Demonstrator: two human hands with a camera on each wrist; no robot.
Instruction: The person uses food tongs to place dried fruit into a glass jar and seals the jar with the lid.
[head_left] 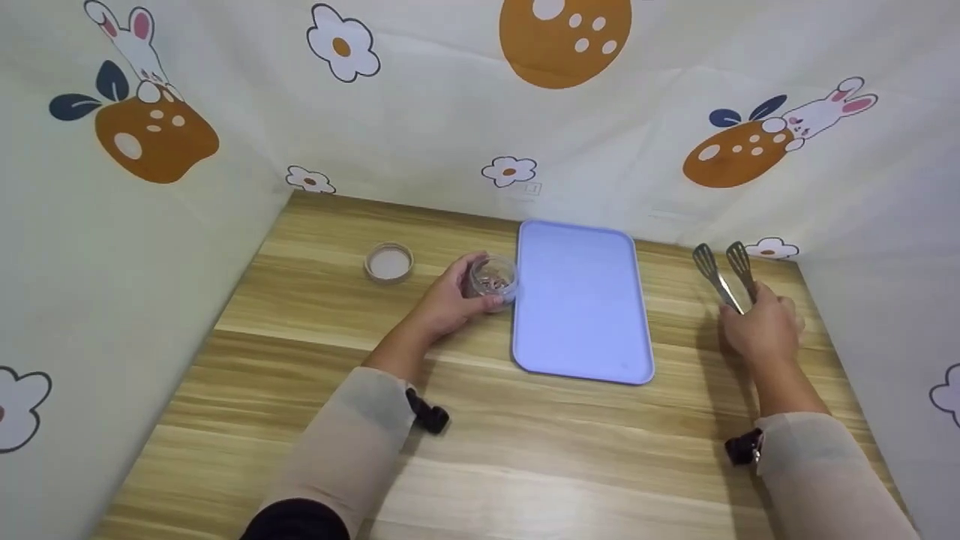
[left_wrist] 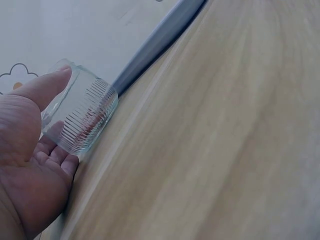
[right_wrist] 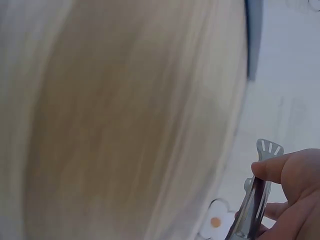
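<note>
My left hand [head_left: 450,298] grips a clear ribbed glass jar [head_left: 495,279] that has no lid on, its thumb on the near side and fingers around the far side. Small reddish-brown bits lie at the bottom of the jar [left_wrist: 90,110], which stands upright against the left edge of the blue tray [head_left: 581,300]. On the right, my right hand [head_left: 763,326] holds metal tongs [head_left: 724,289] with slotted ends. The two tong ends are spread apart and point toward the back wall, held above the table. In the right wrist view the thumb presses on one arm of the tongs [right_wrist: 252,205].
A round lid [head_left: 389,263] lies on the wooden table [head_left: 510,450], left of the jar. Patterned cloth walls [head_left: 427,112] with rabbits and flowers enclose the table at the back and both sides. The tray lies between the two hands.
</note>
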